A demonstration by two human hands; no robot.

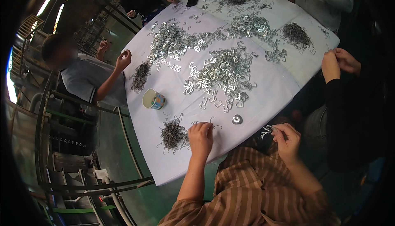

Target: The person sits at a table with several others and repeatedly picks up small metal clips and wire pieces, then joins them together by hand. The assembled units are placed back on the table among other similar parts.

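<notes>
My left hand (200,138) is over the table's near edge, fingers bent and pinched, with a thin dark wire hook (217,126) showing at the fingertips. Just left of it lies a tangled pile of dark wire hooks (173,135). Off the table's edge at the right, my right hand (288,140) is closed on a small bunch of silvery metal clips (267,131) that stick out past its thumb. A round shiny metal piece (237,119) lies on the table between my hands. Beyond it spreads a large heap of flat, bent silver buckles (224,71).
A paper cup (154,99) stands left of centre on the white tabletop (263,98). More buckle heaps (168,40) and hook piles (297,36) lie farther off, with a black phone (192,0). Co-workers (92,75) sit around the table; one person's hands (340,64) are close on my right.
</notes>
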